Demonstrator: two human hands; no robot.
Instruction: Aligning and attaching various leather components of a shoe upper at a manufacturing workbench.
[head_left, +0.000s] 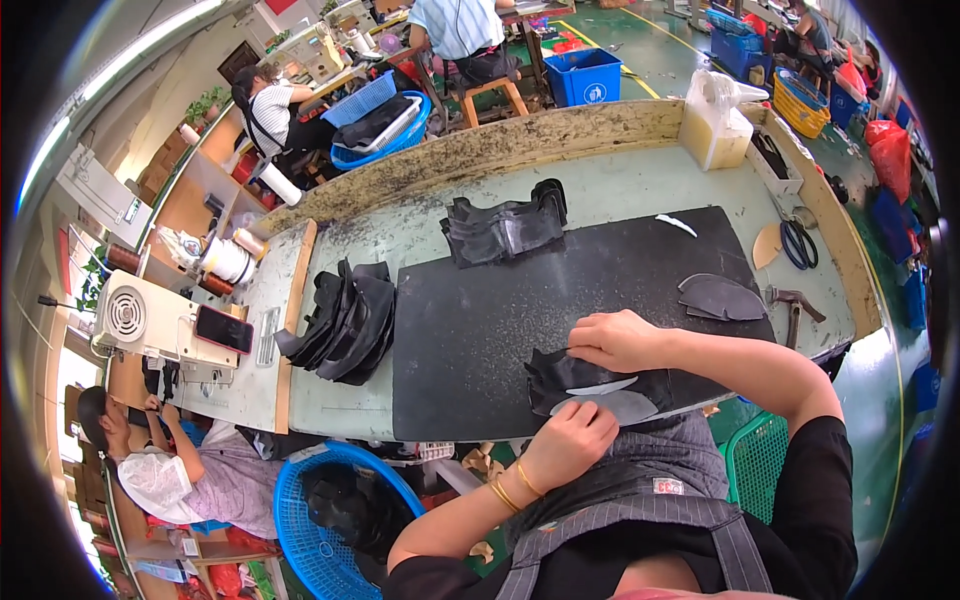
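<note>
Alignment, we judge: right hand (620,341) pinches black piece (553,375); left hand (572,440) curls, grip unclear, grey piece (630,405) at its fingertips. Next needs steady pressure.

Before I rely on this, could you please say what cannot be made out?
Head view:
- Black material: partly covered by the right hand.
- Grey piece: partly covered by the left hand.
- Nearest blue basket: partly cut off by the lower edge.
- Blue-shirted worker: head cut off by upper edge.
</note>
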